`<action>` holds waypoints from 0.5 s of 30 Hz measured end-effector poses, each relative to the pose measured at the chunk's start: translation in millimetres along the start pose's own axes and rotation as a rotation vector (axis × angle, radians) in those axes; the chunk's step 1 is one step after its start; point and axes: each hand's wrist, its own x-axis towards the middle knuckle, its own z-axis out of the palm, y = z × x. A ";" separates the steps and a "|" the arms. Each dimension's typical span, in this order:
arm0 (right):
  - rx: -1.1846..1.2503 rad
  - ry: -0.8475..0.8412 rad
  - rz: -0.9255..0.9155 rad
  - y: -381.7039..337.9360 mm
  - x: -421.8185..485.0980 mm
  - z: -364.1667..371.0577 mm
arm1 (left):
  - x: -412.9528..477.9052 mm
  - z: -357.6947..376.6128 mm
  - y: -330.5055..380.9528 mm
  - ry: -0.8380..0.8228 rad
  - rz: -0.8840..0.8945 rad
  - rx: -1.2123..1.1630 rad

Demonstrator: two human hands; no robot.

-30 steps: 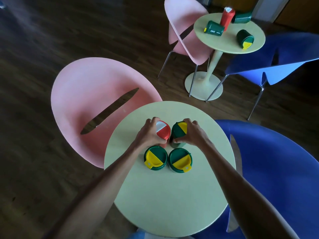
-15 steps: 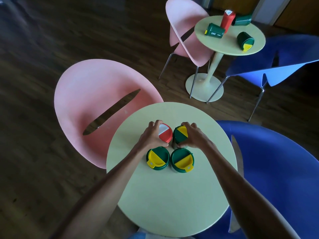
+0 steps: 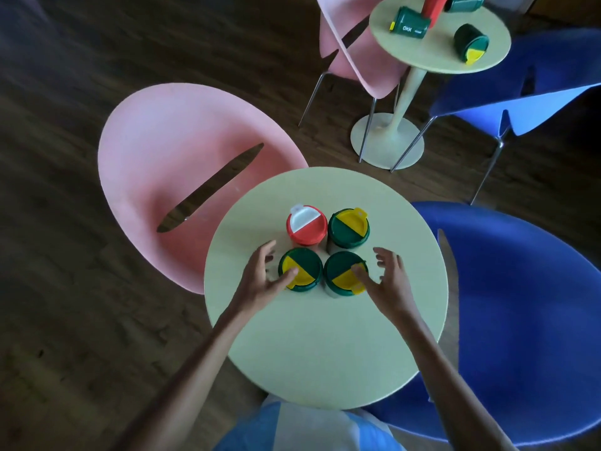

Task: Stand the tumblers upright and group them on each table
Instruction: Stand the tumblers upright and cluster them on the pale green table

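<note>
Pink chair (image 3: 182, 177) is standing at the left, beside the near round table (image 3: 325, 353). Left hand (image 3: 260, 281) is hovering over that table with fingers spread, gripping nothing, thumb overlapping the near-left green tumbler (image 3: 300, 270). Red tumbler (image 3: 306, 224) with white flap is standing upright behind it, touching the far-right green tumbler (image 3: 348, 228); the near-right green tumbler (image 3: 344, 273) is completing a tight square of four. Right hand (image 3: 388, 281) is hanging open and empty just beside that one. Blue chair (image 3: 520, 304) is sitting at the right. Far table (image 3: 439, 56) is carrying three green tumblers lying on their sides, one (image 3: 410, 24) left, one (image 3: 470, 43) right, one (image 3: 463, 3) behind, plus a red tumbler (image 3: 432, 9), partly cropped.
</note>
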 end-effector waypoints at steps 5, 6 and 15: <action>-0.026 -0.127 -0.026 10.1 -23.0 17.0 | -20.9 8.0 -15.9 -0.079 -0.004 -0.006; -0.042 -0.127 -0.033 8.5 -23.1 18.8 | -20.8 9.8 -15.0 -0.083 -0.001 -0.006; 0.019 -0.137 -0.050 3.5 -15.4 22.2 | -9.5 25.7 -5.3 0.017 0.063 -0.024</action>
